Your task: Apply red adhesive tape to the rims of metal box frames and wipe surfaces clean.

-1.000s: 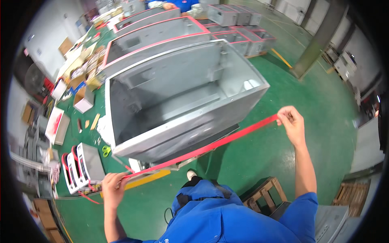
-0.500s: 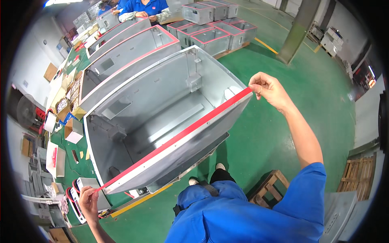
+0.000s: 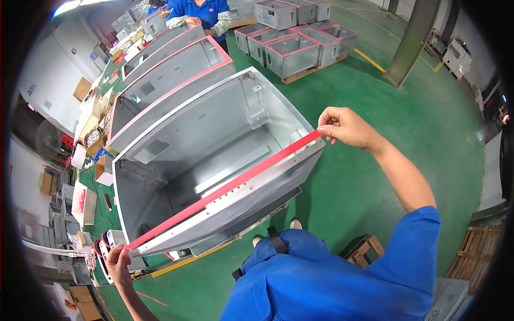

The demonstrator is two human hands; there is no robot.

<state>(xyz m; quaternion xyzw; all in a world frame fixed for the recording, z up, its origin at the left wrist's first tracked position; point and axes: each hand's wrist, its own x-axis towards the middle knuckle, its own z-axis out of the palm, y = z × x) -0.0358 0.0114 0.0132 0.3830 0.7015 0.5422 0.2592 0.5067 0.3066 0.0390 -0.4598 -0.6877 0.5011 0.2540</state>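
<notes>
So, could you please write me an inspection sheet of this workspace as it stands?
Surface: green floor; metal cabinet lies open side up.
Job's things: red strip stretched along the cabinet's near rim.
Clutter: cardboard boxes and small parts on the left.
Hands: left hand pinches the strip's left end; right hand pinches its right end.
Cables: nothing seen clearly.
Surroundings: more cabinets with red rims behind, smaller metal boxes on a pallet, a co-worker in blue, a pillar.

Three big open metal cabinets (image 3: 214, 155) stand near left, five small metal boxes (image 3: 292, 53) far, one red strip (image 3: 225, 190).
</notes>
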